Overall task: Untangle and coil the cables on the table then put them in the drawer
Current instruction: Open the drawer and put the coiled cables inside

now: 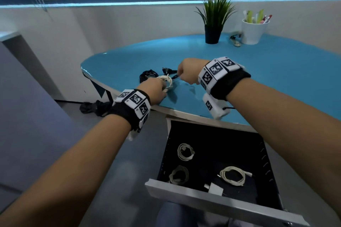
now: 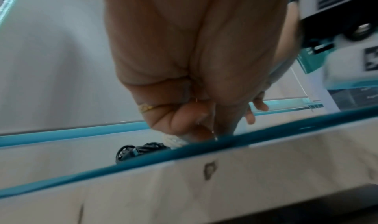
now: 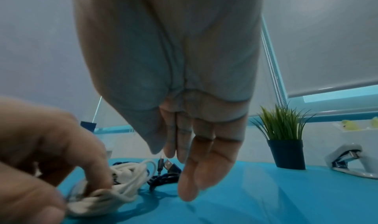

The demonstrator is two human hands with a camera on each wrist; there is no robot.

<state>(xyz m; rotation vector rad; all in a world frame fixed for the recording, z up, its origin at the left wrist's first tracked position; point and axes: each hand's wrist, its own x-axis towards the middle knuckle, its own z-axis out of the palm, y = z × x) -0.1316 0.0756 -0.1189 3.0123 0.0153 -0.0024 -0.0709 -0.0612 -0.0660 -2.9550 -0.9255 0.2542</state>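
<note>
A white cable coil (image 1: 167, 80) lies near the left end of the blue table (image 1: 258, 72). My left hand (image 1: 163, 88) grips it; its fingers (image 3: 61, 154) curl over the white cable (image 3: 131, 177). Just right of it, my right hand (image 1: 180, 76) pinches the thin end of a dark braided cable (image 3: 163, 177) between thumb and forefinger, the other fingers (image 3: 196, 171) hanging straight. A black cable bundle (image 1: 147, 76) lies behind the white one. Below the table edge the drawer (image 1: 203, 201) stands pulled out with three coiled pale cables (image 1: 185, 152) inside.
A potted plant (image 1: 214, 22), a white pen cup (image 1: 253, 29) and a stapler (image 1: 235, 39) stand at the far right of the table. A small white block (image 1: 215, 189) sits in the drawer's front. A dark object (image 1: 94, 108) lies on the floor under the table's left end.
</note>
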